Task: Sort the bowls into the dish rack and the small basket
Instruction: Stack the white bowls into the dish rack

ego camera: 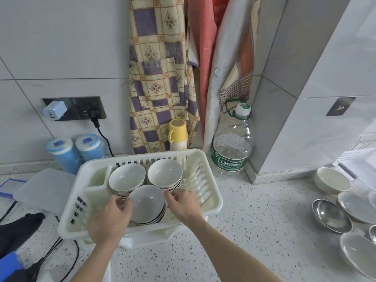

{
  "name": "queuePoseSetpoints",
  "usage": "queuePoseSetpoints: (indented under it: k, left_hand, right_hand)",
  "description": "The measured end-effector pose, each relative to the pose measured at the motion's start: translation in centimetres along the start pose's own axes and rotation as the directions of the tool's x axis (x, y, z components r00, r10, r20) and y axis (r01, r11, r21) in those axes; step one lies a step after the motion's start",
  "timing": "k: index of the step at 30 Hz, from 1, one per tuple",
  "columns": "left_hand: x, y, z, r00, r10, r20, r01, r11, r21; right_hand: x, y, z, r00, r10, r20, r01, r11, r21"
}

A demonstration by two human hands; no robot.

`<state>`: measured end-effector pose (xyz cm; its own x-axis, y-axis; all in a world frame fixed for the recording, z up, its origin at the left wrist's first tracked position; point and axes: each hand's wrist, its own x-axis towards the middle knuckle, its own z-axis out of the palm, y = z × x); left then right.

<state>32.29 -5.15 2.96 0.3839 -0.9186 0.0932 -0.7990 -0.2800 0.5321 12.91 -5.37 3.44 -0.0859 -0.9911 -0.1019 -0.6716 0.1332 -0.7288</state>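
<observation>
A cream plastic dish rack (211, 200) sits on the speckled counter and holds three stacks of white bowls. Two stacks stand at the back, one on the left (126, 177) and one on the right (164, 172). The front stack (146, 202) lies between my hands. My left hand (110, 216) has its curled fingers at that stack's left rim, and my right hand (183, 202) has its fingertips at the right rim. A white basket edge (142, 241) shows under the rack's front. A cream bowl (331, 180) stands apart on the right.
Steel bowls (330, 215) and grey plates (358, 206) lie at the right. Behind the rack stand a yellow-capped flask (178, 133), a large water bottle (232, 143) and two blue jars (61, 153). A clear lid (44, 188), cables and a dark cloth are at the left.
</observation>
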Motion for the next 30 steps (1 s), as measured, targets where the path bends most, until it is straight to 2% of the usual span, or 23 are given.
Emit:
queuePoseSetpoints:
  k: [4, 6, 8, 12, 14, 16, 19, 21, 23, 26, 28, 30]
  left_hand:
    - [-0.9, -0.2, -0.2, 0.988, 0.024, -0.155, -0.043, 0.992, -0.121]
    - [-1.3, -0.1, -0.2, 0.981, -0.039, -0.189, -0.006, 0.973, -0.231]
    - [-2.4, 0.5, 0.0, 0.960, -0.144, -0.238, 0.027, 0.900, -0.435]
    - [-8.5, 4.8, 1.6, 0.913, -0.251, -0.322, -0.053, 0.709, -0.703]
    - [-13.3, 8.0, 4.1, 0.926, -0.289, -0.245, -0.026, 0.595, -0.803]
    - [-18.2, 11.8, 7.0, 0.953, -0.272, -0.137, 0.039, 0.554, -0.831]
    - [-24.6, 17.4, 11.9, 0.978, -0.197, 0.063, 0.164, 0.551, -0.818]
    - [-28.0, 20.9, 15.0, 0.970, -0.117, 0.212, 0.240, 0.584, -0.776]
    - [-30.7, 24.2, 17.6, 0.920, -0.034, 0.390, 0.322, 0.630, -0.707]
    - [-34.0, 27.9, 20.9, 0.746, 0.076, 0.662, 0.382, 0.765, -0.518]
    - [-35.9, 29.7, 22.6, 0.589, 0.135, 0.797, 0.345, 0.850, -0.399]
    - [-37.7, 31.5, 23.9, 0.460, 0.163, 0.873, 0.342, 0.875, -0.344]
  right_hand:
    - [-1.0, 0.9, -1.4, 0.996, -0.079, 0.052, 0.066, 0.976, 0.207]
    - [-1.7, 1.6, -2.7, 0.993, -0.094, 0.072, 0.061, 0.927, 0.371]
    - [-2.9, 2.9, -4.6, 0.989, -0.108, 0.101, 0.042, 0.862, 0.505]
    - [-6.7, 8.3, -9.6, 0.982, -0.127, 0.141, 0.008, 0.772, 0.636]
    - [-8.6, 12.4, -12.7, 0.990, -0.068, 0.125, -0.030, 0.757, 0.652]
    - [-10.2, 16.7, -15.7, 0.995, 0.018, 0.096, -0.077, 0.750, 0.657]
    - [-12.0, 22.4, -19.8, 0.987, 0.162, 0.003, -0.120, 0.720, 0.684]
    - [-13.1, 25.6, -22.4, 0.967, 0.245, -0.077, -0.121, 0.698, 0.706]
    - [-14.1, 28.3, -25.0, 0.938, 0.312, -0.149, -0.112, 0.682, 0.723]
    - [-15.6, 32.3, -29.3, 0.856, 0.436, -0.278, -0.083, 0.647, 0.758]
    - [-16.6, 34.8, -32.3, 0.740, 0.554, -0.380, -0.050, 0.609, 0.791]
    - [-17.5, 37.2, -34.9, 0.568, 0.701, -0.431, 0.003, 0.522, 0.853]
